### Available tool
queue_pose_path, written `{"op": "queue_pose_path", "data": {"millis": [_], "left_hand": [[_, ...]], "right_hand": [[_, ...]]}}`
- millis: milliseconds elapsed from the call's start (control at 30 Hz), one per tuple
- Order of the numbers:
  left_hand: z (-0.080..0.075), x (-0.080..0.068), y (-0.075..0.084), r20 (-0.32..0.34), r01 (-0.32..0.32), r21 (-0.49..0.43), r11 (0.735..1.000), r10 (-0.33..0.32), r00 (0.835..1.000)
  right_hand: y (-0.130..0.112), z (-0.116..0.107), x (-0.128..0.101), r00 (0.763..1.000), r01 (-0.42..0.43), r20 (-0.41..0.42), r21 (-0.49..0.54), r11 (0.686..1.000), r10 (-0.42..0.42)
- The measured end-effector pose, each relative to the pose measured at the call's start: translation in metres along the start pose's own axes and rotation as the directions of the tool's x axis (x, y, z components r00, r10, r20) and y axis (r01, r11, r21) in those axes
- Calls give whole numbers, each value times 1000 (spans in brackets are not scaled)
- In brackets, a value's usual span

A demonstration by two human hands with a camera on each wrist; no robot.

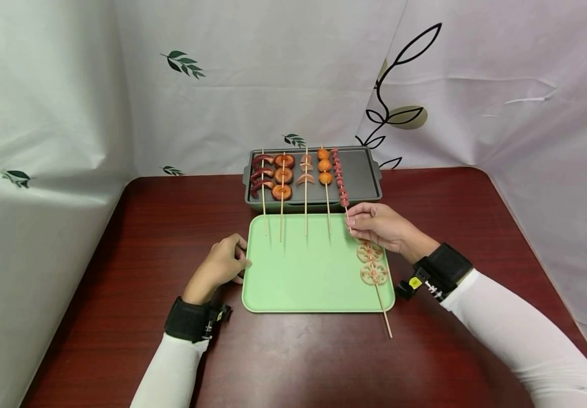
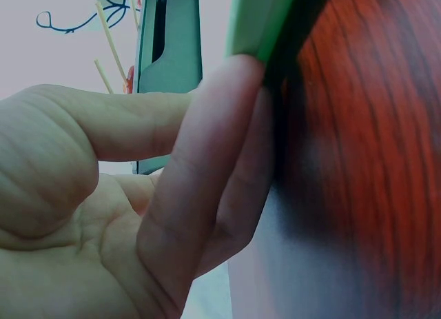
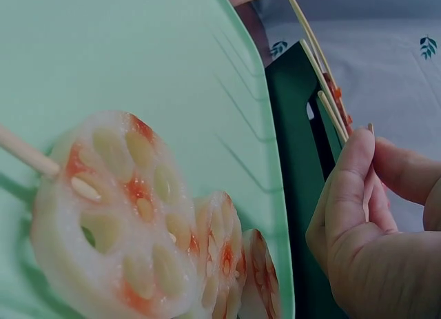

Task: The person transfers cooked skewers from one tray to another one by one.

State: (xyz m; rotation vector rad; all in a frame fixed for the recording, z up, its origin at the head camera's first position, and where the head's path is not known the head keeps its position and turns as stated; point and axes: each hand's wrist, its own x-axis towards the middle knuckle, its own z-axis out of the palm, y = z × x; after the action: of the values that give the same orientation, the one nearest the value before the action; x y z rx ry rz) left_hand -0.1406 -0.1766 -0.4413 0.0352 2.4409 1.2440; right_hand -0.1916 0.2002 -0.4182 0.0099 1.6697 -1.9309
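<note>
My right hand [image 1: 379, 226] pinches the bare stick end of a skewer of small pink pieces [image 1: 340, 180], whose loaded part lies over the dark grill pan [image 1: 365, 170]. At the light green tray [image 1: 309, 277], my left hand [image 1: 224, 259] holds the left edge; its fingertips meet the rim in the left wrist view. A lotus root skewer [image 1: 373, 273] lies along the tray's right side, its stick sticking out past the front edge. My right hand partly covers its far slices. In the right wrist view the lotus root slices [image 3: 114, 215] appear close up.
On the pan lie skewers of dark red curved pieces [image 1: 263, 173], round brown-edged slices [image 1: 282, 177], pale orange crescents [image 1: 306, 170] and orange balls [image 1: 325, 166]. Their sticks reach over the tray's far edge. A patterned white cloth [image 1: 252, 85] stands behind the brown table [image 1: 171, 215].
</note>
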Motion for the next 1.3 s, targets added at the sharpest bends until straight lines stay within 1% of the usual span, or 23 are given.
{"op": "queue_pose_path", "data": {"millis": [300, 467, 700, 1033, 1200, 1300], "left_hand": [[-1, -1, 2, -5, -1, 0, 1000, 1, 1000], [-1, 0, 2, -8, -5, 2, 1000, 5, 1000], [1, 0, 0, -10, -2, -4, 1000, 2, 1000], [0, -1, 0, -4, -6, -6, 1000, 6, 1000], [0, -1, 0, -2, -3, -6, 1000, 2, 1000], [0, -1, 0, 1, -9, -1, 1000, 9, 1000]], "right_hand": [[-2, 3, -6, 1000, 7, 20, -5, 1000, -7], [-1, 6, -14, 1000, -19, 13, -30, 999, 19], [2, 10, -29, 998, -36, 53, -53, 998, 39], [5, 19, -48, 997, -32, 64, -144, 989, 41], [5, 23, -56, 997, -14, 71, -194, 981, 28], [6, 25, -61, 996, -17, 78, -209, 978, 34]]}}
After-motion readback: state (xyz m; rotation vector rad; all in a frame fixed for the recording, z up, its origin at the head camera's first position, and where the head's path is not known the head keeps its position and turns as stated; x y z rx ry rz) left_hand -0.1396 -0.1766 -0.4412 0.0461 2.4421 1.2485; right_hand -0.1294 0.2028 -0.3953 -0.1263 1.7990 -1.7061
